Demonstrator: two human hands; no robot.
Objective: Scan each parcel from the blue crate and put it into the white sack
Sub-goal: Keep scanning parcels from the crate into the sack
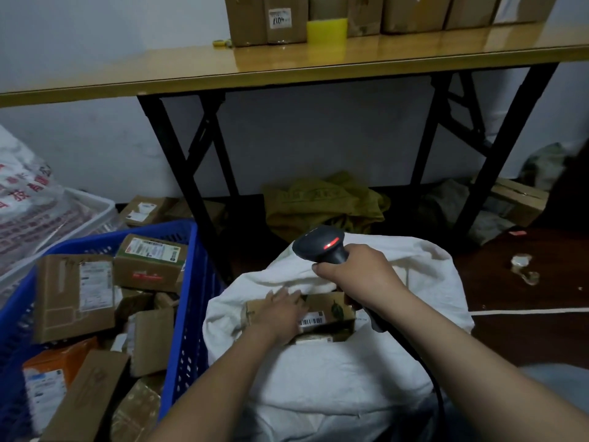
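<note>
Brown cardboard parcel [331, 309], lower centre, in mouth of white cloth sack [318, 384] beside blue plastic crate [191, 282]: left hand [280, 311] flat on it, fingers straight; right hand [357, 269] grips black handheld scanner [318, 244]; best pushed deep, scanner held clear.

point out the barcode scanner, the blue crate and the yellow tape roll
barcode scanner [311, 247], head view, on its dark head
blue crate [199, 282], head view, on its right-hand wall
yellow tape roll [326, 30], head view, on its front side
</note>
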